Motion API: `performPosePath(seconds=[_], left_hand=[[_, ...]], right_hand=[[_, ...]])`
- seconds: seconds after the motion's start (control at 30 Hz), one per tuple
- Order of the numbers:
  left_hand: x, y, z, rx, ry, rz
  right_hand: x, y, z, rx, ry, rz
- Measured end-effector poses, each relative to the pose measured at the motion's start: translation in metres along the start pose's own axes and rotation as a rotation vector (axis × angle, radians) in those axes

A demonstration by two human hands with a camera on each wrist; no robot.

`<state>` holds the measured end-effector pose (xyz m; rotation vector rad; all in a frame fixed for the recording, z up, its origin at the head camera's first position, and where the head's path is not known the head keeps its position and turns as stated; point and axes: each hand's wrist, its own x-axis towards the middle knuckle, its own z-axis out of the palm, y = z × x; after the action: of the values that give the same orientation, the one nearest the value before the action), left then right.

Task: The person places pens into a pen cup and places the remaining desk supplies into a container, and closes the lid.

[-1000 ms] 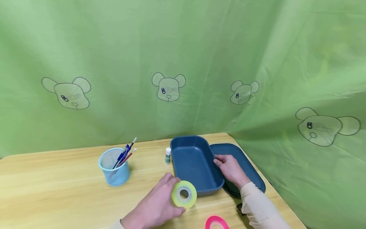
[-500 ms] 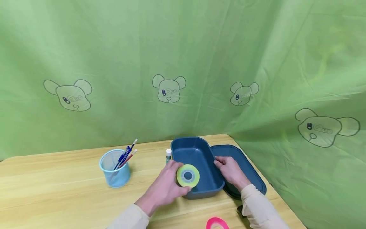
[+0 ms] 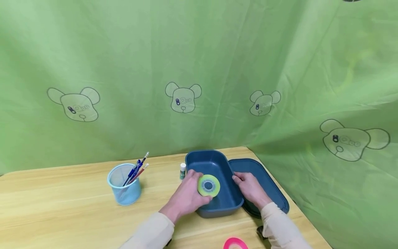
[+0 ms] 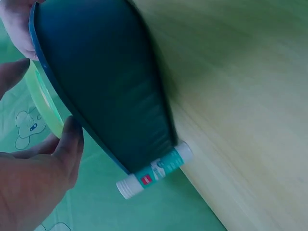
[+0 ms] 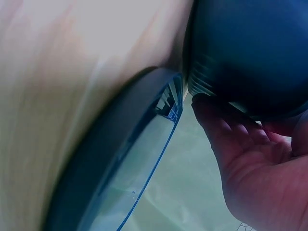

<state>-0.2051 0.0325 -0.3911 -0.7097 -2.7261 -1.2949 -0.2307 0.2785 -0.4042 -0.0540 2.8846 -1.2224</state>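
Note:
My left hand (image 3: 188, 195) pinches a roll of yellow-green tape (image 3: 216, 188) between thumb and fingers, over the near left part of a dark blue open box (image 3: 217, 213). In the left wrist view the tape roll (image 4: 42, 98) is seen edge-on at the rim of the box (image 4: 101, 86). On the box's right side, my right hand (image 3: 251, 188) grips the rim, thumb at the inner edge. From the right wrist, the fingers of that hand (image 5: 260, 173) lie against the outside of the box wall (image 5: 250, 53).
The box's dark blue lid (image 3: 264, 176) lies on the table to its right, partly under my right hand. A glue stick (image 3: 182, 172) stands at the box's left. Further left is a light blue mesh cup (image 3: 127, 197) with pens and pencils. A pink tape roll (image 3: 235, 239) lies in front.
My left hand has carried the yellow-green tape roll forward and right, from in front of the box to over its inside. The right hand keeps its grip on the rim.

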Motion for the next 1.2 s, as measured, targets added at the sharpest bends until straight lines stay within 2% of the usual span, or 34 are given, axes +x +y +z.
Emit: performPosePath(seconds=[0.3,0.53,0.8,1.03,1.2], left_hand=[[0.026,0.01,0.024,0.087,-0.023,-0.042],[0.042,0.015,0.036,0.149,-0.07,-0.104],[0.047,0.024,0.053,0.224,-0.108,-0.181],[0.049,0.017,0.061,0.29,-0.079,-0.165],[0.048,0.014,0.063,0.362,-0.095,-0.145]], right_hand=[[-0.004,0.005,-0.002,0.016,0.014,0.014],[-0.004,0.006,-0.003,0.014,0.026,0.017],[-0.002,0.005,-0.002,0.024,0.025,0.014],[-0.002,0.001,0.0,0.021,0.027,0.011],[-0.001,0.0,0.002,0.012,0.031,-0.003]])
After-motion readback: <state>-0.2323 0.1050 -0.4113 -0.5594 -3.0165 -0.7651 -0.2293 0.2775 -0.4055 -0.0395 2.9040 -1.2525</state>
